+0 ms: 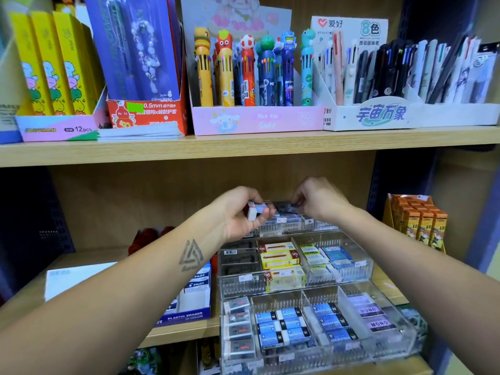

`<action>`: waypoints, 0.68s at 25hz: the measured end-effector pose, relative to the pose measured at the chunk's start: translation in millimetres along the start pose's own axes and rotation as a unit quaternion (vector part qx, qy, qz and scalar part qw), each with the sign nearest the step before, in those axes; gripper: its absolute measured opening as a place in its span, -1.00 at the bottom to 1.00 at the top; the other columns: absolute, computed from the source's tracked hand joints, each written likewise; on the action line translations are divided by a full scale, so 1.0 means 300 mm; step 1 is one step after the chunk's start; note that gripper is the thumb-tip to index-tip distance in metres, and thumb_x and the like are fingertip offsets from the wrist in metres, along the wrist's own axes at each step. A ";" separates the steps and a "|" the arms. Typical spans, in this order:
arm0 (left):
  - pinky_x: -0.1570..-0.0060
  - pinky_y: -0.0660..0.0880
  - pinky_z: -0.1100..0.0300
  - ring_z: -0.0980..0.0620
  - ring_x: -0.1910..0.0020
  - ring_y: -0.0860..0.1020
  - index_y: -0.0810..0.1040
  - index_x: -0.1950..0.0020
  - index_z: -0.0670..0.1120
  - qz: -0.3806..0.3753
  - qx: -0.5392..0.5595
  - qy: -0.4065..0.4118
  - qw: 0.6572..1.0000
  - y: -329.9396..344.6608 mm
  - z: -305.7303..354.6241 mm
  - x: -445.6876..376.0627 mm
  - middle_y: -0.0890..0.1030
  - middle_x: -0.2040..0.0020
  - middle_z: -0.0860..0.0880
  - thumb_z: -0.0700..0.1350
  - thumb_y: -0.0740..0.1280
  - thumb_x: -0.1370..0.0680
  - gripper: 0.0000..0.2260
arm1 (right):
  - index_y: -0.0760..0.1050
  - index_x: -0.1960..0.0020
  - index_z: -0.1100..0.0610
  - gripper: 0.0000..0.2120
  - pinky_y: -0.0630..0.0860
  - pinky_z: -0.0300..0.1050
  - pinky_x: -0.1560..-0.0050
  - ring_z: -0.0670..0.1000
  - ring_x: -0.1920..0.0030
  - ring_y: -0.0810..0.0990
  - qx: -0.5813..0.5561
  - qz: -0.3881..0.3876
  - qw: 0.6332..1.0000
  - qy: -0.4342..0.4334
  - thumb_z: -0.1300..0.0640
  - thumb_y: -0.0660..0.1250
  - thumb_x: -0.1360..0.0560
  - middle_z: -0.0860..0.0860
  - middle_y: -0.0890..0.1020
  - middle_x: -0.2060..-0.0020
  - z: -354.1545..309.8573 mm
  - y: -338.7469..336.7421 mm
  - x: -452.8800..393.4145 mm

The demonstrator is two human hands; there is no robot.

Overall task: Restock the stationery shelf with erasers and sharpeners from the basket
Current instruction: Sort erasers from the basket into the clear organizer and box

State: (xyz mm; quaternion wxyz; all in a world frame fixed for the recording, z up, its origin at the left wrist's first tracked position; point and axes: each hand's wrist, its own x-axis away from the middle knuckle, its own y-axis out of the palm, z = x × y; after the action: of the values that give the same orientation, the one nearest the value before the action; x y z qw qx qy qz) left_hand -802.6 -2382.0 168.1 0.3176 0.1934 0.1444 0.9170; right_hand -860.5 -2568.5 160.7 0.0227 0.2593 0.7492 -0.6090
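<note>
My left hand (pixel 238 212) grips a small stack of white erasers (pixel 255 209) in printed sleeves, held over the top tier of a clear acrylic stepped display (pixel 351 269). My right hand (pixel 319 201) pinches a dark eraser (pixel 295 207) at the back row of that top tier. The middle tier holds yellow and red erasers (pixel 280 259) and blue and white ones (pixel 334 257). In the bottom tier lie blue erasers (pixel 284 324) and MONO erasers (pixel 374 318). The basket is out of view.
A blue Pilot plastic eraser box (pixel 189 307) stands left of the display. Orange packs (pixel 419 220) stand at the right. The upper shelf (pixel 243 147) carries boxes of novelty pens (pixel 251 74) and other pens close above my hands.
</note>
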 end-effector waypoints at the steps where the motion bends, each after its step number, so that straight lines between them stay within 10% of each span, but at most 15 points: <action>1: 0.51 0.54 0.29 -0.09 0.22 0.58 0.42 0.08 -0.28 -0.004 0.002 -0.003 1.000 -0.008 0.000 0.001 0.54 0.14 -0.26 -0.37 0.15 -0.58 -0.92 | 0.68 0.08 -0.02 -0.85 0.64 -0.02 -0.01 0.02 0.06 0.67 0.007 -0.006 1.000 -0.001 0.18 0.54 -0.41 -0.06 0.70 0.08 -0.010 0.001 -0.006; 13: 0.45 0.60 0.24 -0.21 0.26 0.68 0.51 0.01 -0.29 -0.022 -0.008 0.007 1.000 -0.055 -0.021 0.021 0.59 0.11 -0.32 -0.36 0.32 -0.57 -0.98 | 0.72 0.02 0.00 -0.67 0.44 -0.31 0.21 -0.09 0.19 0.59 -0.040 -0.085 0.996 0.002 0.36 0.30 -0.52 -0.05 0.70 0.06 -0.060 -0.033 -0.002; 17: 0.47 0.59 0.22 -0.19 0.27 0.70 0.52 -0.21 -0.22 -0.009 -0.070 0.042 0.997 -0.054 -0.025 0.044 0.66 0.06 -0.30 -0.37 0.38 -0.53 -0.73 | 0.61 -0.16 0.18 -0.73 0.62 -0.19 0.13 0.03 0.14 0.67 -0.403 -0.100 0.910 0.015 0.41 0.32 -0.53 0.15 0.71 0.04 -0.092 -0.067 0.082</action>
State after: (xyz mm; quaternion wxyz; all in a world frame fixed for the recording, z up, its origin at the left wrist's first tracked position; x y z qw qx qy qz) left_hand -807.1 -2362.4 158.6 0.3323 0.1310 0.0949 0.9292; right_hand -882.4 -2536.5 177.3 0.0530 0.1614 0.9532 -0.2503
